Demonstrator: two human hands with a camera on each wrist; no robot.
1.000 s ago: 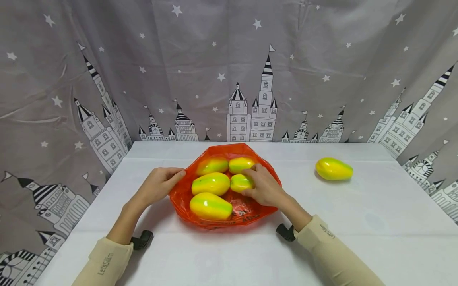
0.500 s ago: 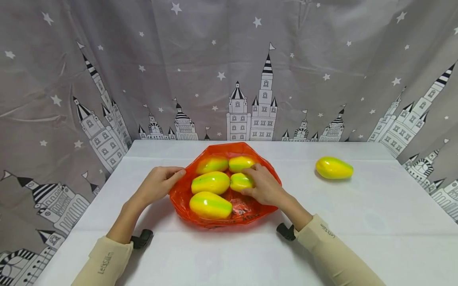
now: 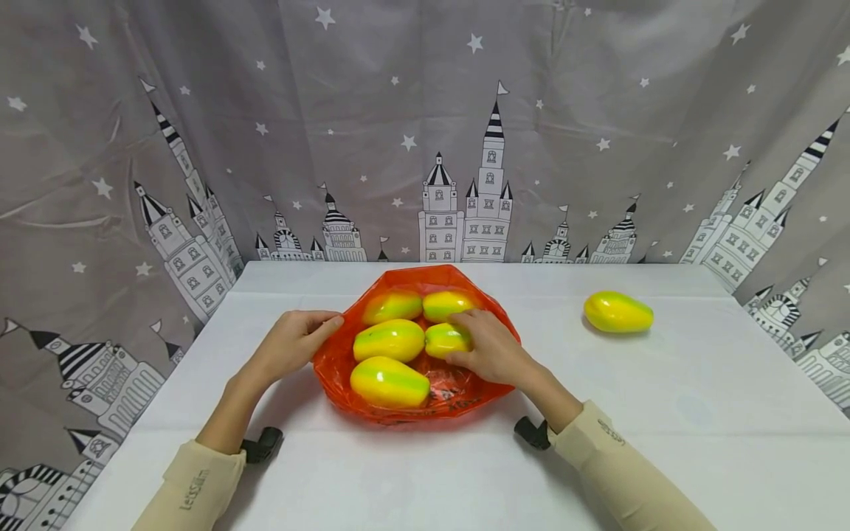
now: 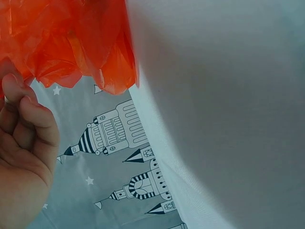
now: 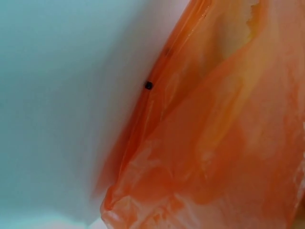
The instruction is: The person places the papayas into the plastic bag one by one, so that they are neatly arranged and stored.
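A red plastic bag [image 3: 458,402] lies spread open in the middle of the table, several yellow-green papayas [image 3: 388,341] inside it. My left hand [image 3: 292,343] pinches the bag's left rim between thumb and fingers. In the left wrist view the curled fingers [image 4: 33,114] meet the crumpled red plastic. Reaching over the bag's right side, my right hand [image 3: 491,345] grips the papaya at the right [image 3: 446,341], thumb on the near side and fingers on the far side. In the right wrist view the bag [image 5: 214,143] hides that hand.
One more papaya [image 3: 618,312] lies outside the bag, on the right part of the white table [image 3: 664,413]. A grey curtain with printed castles [image 3: 372,110] hangs behind the table and along its sides. Black wrist cameras [image 3: 263,445] sit under both wrists.
Hardly anything differs. Both hands keep their places on the bag and the papaya; the right hand's fingers lie slightly lower over the papaya. The whole view shifts a little.
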